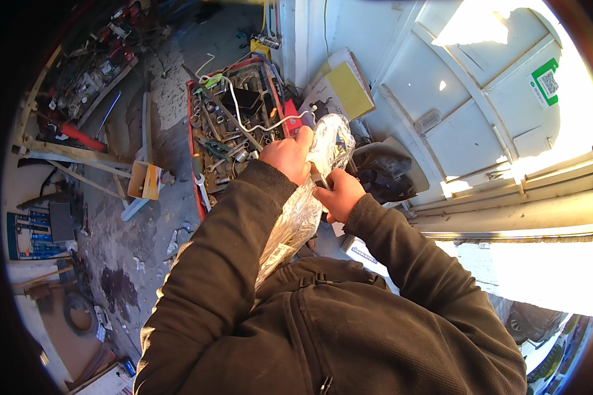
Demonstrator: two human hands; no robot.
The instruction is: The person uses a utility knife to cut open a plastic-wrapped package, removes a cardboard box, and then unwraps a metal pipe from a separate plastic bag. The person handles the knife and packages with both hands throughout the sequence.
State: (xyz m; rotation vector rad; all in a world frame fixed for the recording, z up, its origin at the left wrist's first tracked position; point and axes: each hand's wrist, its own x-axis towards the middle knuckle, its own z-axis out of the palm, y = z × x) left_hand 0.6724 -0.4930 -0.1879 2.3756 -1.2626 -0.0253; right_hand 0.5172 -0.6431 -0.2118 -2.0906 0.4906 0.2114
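The clear plastic bag [310, 191] is hanging in front of the person's chest, held up between both hands. It is running lengthwise from its crinkled top end, far and slightly right, down to its lower end near the dark jacket [323, 322], where a pale label is showing through the film. What is inside cannot be made out.

The left hand [288, 157] is gripping the bag's upper part: the fingers are curling closed around the film, with the bunched top of the bag rising just right of the knuckles. The right hand [338, 194] is sitting lower and to the right of the bag, its fingers drawn narrow and pinching at the bag's edge; a thin dark item is passing between the two hands there, and whether the fingertips are closing on it or on the film alone cannot be told.

Beyond the hands, a red open toolbox [201, 138] is lying on the concrete floor [132, 243], filled with sockets, wrenches and a white cable [240, 115]. Just right of it, a yellow pad [350, 89] is resting against other clutter. A white panelled door [481, 99] is occupying the far right. At the far left, blue-handled tools [29, 234] are lying in a row.
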